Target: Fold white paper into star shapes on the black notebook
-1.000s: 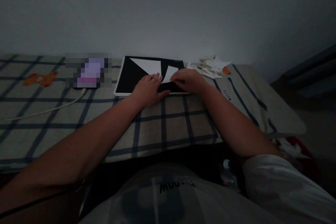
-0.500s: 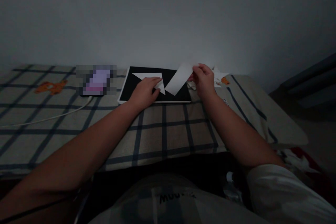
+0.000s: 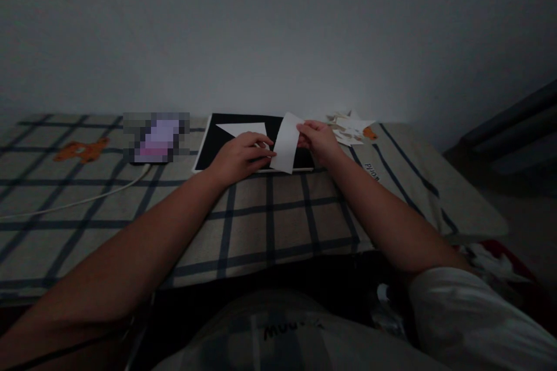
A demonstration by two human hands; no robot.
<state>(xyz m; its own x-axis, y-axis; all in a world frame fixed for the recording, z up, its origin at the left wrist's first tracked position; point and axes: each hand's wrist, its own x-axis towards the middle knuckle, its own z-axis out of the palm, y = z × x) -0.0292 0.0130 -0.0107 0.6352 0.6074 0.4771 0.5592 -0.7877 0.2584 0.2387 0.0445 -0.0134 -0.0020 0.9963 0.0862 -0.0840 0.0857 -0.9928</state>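
Note:
A white paper strip [image 3: 286,144] stands tilted over the black board [image 3: 217,153], and my right hand [image 3: 319,140] pinches its right edge near the top. My left hand [image 3: 241,156] is at the strip's left edge, with fingers stretched out and apart; whether the fingertips touch the paper I cannot tell. Under and behind the left hand lies a white paper triangle [image 3: 246,128] on the board, partly hidden by the fingers. The board has a white edge along its left side and front.
Several white paper scraps [image 3: 346,127] lie right of the board. To the left are a phone [image 3: 159,139] with a white cable [image 3: 117,188] and an orange print on the checked tablecloth [image 3: 248,214]. A grey wall [image 3: 278,35] rises directly behind the table.
My right hand has brought the paper strip left and down, turning it more upright. My left hand has lifted its fingers off the triangle and moved towards the strip.

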